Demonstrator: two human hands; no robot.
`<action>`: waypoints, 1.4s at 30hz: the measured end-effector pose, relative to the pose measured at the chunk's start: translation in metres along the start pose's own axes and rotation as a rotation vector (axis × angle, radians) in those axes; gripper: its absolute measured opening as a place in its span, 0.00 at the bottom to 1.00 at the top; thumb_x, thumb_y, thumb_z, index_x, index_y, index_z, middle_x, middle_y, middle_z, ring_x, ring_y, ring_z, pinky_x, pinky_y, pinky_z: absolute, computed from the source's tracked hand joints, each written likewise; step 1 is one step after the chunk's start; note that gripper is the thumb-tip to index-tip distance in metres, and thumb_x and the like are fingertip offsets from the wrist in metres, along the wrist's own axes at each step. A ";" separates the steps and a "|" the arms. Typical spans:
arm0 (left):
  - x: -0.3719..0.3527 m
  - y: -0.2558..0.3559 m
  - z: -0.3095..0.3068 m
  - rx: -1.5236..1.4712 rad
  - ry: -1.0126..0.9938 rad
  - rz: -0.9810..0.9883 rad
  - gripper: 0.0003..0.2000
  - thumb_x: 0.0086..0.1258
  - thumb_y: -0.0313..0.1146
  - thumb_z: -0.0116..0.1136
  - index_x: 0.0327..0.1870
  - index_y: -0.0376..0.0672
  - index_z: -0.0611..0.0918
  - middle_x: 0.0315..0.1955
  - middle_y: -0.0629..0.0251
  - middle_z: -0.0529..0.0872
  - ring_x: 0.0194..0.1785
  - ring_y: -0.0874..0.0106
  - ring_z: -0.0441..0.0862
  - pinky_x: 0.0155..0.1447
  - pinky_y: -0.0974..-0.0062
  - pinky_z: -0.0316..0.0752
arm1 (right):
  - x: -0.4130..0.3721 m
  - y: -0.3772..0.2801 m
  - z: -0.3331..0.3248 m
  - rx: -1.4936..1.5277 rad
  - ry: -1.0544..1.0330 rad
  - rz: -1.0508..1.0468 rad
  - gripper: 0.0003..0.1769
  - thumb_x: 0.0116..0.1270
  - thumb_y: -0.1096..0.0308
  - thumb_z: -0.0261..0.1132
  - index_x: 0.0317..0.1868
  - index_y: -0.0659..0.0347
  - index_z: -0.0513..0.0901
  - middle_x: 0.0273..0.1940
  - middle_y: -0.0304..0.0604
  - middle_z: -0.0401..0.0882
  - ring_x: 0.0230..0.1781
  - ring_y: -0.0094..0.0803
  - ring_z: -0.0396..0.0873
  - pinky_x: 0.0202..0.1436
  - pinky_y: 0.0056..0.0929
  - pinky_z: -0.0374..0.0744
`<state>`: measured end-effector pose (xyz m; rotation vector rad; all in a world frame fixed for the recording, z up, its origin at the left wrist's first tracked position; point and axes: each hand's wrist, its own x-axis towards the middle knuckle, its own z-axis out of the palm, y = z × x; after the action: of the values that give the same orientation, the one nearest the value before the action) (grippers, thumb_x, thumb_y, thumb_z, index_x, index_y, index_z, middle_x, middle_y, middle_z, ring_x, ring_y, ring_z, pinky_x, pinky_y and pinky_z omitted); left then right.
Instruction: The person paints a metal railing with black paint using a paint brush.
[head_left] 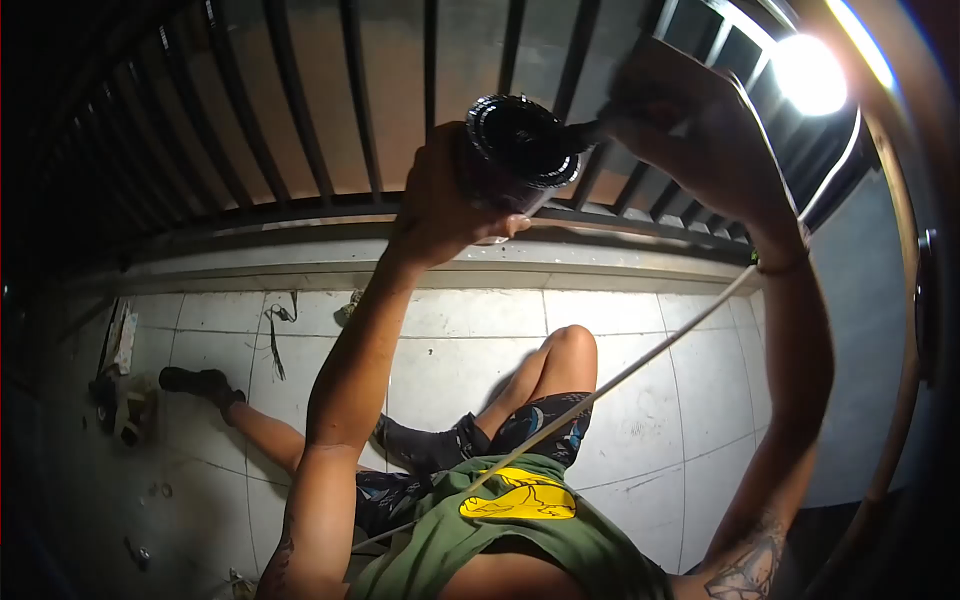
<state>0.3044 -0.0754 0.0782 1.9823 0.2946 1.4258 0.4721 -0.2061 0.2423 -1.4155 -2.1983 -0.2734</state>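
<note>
My left hand [435, 195] is wrapped around a clear plastic cup [505, 190], raised in front of the railing and tilted so its mouth faces me. Dark, almost black contents fill much of the cup. A dark paintbrush [578, 136] reaches over the rim, its head inside the cup. My right hand [715, 150] is closed around the other end of the brush, though shadow hides most of the fingers.
Behind the cup stands a railing [357, 100] of dark upright bars on a low ledge [320, 255]. A bright lamp [810, 75] shines at upper right, and a pale cord [640, 362] crosses diagonally before me. Dark strands [275, 335] lie on the white tiled floor [630, 450].
</note>
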 end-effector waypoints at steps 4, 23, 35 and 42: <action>-0.001 -0.006 0.043 -0.012 -0.179 -0.137 0.53 0.31 0.46 0.84 0.62 0.40 0.65 0.54 0.55 0.77 0.57 0.61 0.77 0.62 0.65 0.74 | -0.054 0.014 0.006 0.101 0.182 0.157 0.06 0.57 0.74 0.69 0.35 0.63 0.81 0.29 0.41 0.84 0.31 0.27 0.86 0.35 0.23 0.81; 0.066 0.010 0.111 0.101 -0.147 -0.060 0.47 0.34 0.40 0.82 0.59 0.36 0.66 0.51 0.53 0.76 0.55 0.60 0.76 0.61 0.64 0.72 | -0.080 0.080 -0.030 0.178 0.668 0.263 0.04 0.58 0.76 0.68 0.35 0.64 0.83 0.30 0.41 0.84 0.29 0.24 0.85 0.35 0.21 0.83; 0.148 0.010 0.130 0.034 0.024 -0.001 0.34 0.35 0.33 0.82 0.45 0.32 0.75 0.38 0.50 0.86 0.40 0.61 0.86 0.49 0.70 0.81 | -0.053 0.138 -0.077 0.186 0.739 0.009 0.05 0.65 0.76 0.64 0.39 0.70 0.82 0.34 0.46 0.83 0.31 0.27 0.84 0.37 0.21 0.83; 0.162 0.018 0.121 0.114 0.063 0.085 0.30 0.40 0.34 0.81 0.46 0.35 0.78 0.40 0.56 0.86 0.41 0.67 0.85 0.49 0.70 0.82 | -0.039 0.145 -0.082 0.196 0.699 0.012 0.06 0.66 0.76 0.62 0.40 0.71 0.82 0.37 0.47 0.83 0.34 0.30 0.84 0.40 0.28 0.85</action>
<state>0.4716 -0.0484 0.1896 2.0657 0.3297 1.5591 0.6392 -0.2086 0.2770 -1.0190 -1.5903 -0.4543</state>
